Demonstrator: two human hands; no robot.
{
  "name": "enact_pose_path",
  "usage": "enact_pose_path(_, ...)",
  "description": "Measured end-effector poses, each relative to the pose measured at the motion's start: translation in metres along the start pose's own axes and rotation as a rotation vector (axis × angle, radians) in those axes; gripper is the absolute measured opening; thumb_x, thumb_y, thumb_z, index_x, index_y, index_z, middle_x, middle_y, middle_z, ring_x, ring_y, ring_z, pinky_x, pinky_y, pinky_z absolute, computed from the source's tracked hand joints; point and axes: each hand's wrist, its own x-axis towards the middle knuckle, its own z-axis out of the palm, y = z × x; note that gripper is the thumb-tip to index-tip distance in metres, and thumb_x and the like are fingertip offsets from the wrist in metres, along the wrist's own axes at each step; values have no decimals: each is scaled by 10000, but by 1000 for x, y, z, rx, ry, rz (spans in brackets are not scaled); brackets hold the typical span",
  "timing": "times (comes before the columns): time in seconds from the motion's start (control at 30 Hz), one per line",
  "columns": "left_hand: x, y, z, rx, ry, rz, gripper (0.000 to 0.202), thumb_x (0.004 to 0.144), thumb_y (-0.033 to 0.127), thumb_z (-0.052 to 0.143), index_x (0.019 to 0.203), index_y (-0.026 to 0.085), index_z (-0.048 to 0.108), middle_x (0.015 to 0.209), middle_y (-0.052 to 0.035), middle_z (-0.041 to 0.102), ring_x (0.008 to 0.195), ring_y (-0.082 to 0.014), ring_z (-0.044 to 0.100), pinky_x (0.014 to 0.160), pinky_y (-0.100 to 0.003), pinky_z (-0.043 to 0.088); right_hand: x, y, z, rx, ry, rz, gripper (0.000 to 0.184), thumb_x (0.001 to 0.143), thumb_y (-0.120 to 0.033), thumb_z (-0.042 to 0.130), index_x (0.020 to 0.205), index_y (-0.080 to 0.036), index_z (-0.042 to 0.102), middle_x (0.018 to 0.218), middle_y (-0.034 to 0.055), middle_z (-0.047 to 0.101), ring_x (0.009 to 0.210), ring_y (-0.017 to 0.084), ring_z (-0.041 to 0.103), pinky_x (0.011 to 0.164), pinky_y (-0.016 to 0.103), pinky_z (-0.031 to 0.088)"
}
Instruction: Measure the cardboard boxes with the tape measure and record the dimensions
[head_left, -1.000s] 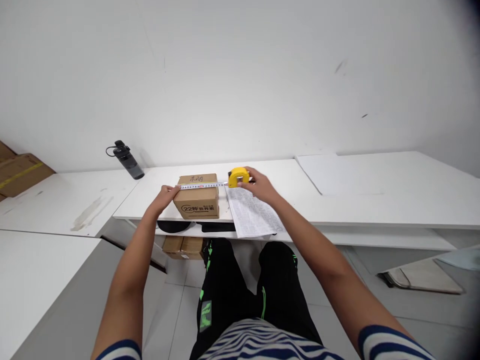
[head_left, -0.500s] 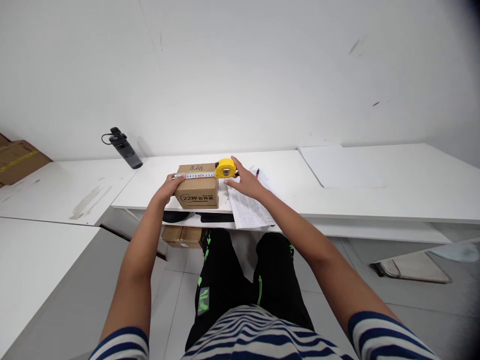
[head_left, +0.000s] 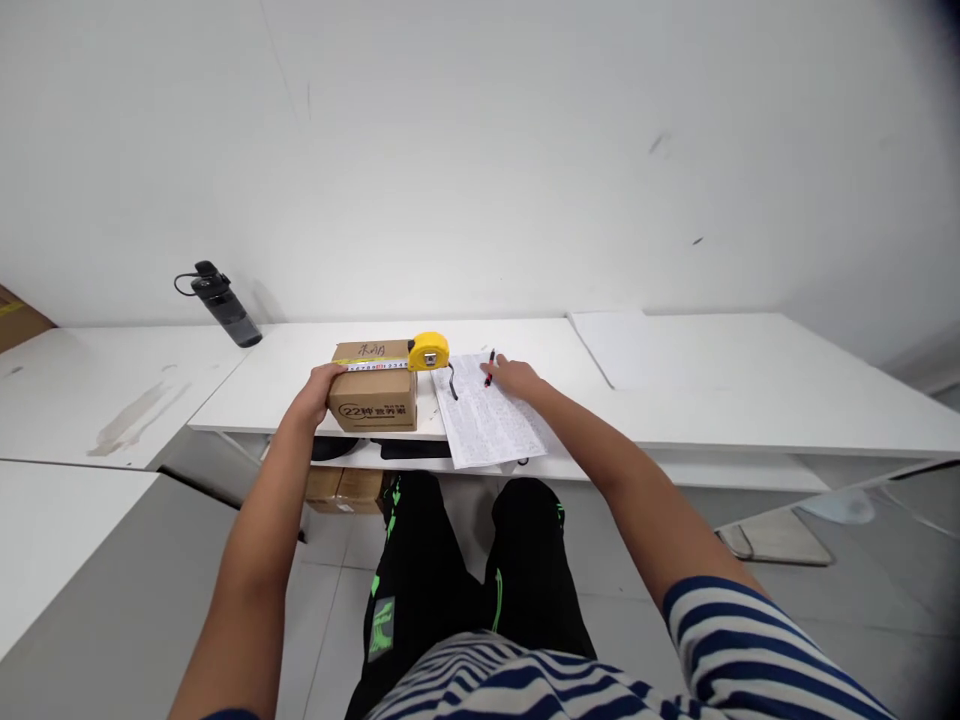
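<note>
A small cardboard box with dark printing and handwriting on top sits near the table's front edge. Across its top lies the extended blade of a yellow tape measure, whose case rests at the box's right end with a black strap hanging down. My left hand pins the blade's end against the box's left top edge, thumb on top and fingers along the side. Over the written sheets, my right hand has thumb and forefinger at a red and black pen; the other fingers are curled.
A dark water bottle stands at the back left. White paper lies to the right on the white table. Below are a shelf holding dark items and cardboard boxes. A wall runs behind.
My right hand has let go of the tape measure's case and moved right to the pen. The case stays at the box's right end, while my left hand keeps its place. The view has shifted slightly.
</note>
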Motion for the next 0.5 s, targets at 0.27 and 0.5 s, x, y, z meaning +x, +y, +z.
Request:
enact_pose_path(0.27,0,-4,4,-140,48,-6,406,621,335,674,966,127,725,838,-68,753,850,-265,710,721,-323,579,10,23,-10,62,163,12,378,1071,-246,362,1418,-192,502,1234,177,748,1021,276,704,837,359,492)
enact_pose_path(0.5,2,-5,5,-189,76,2,374,602,306,716,926,119,724,860,-81,772,893,-292,733,727,-325,606,-17,75,29,987,810,203,334,969,-557,519,1094,-256,446,983,18,651,714,151,608,710,293,510)
